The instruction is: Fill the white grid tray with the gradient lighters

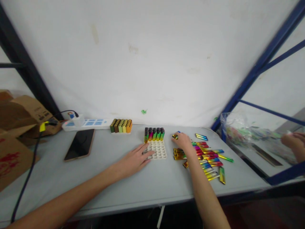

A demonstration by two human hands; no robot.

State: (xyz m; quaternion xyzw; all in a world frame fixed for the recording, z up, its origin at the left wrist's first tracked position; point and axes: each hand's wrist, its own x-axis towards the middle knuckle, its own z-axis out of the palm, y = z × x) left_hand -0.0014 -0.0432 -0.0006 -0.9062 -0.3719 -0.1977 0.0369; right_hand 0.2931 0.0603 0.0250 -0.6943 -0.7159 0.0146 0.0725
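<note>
A white grid tray [158, 149] lies on the grey table, with a row of several upright rainbow-coloured lighters [154, 134] along its far edge. My left hand [135, 157] rests flat on the table, fingers apart, touching the tray's left side. My right hand [182, 140] is closed on a shiny lighter [175, 136] just right of the tray. A loose heap of metallic rainbow lighters [209, 159] lies under and to the right of that hand.
A second block of yellow, green and brown lighters [121, 126] stands at the back. A phone [79, 143] lies face up at left, by a power strip [85, 123] and cardboard boxes [16, 127]. Another person's hand [292, 141] works beyond the blue frame [259, 63] at right.
</note>
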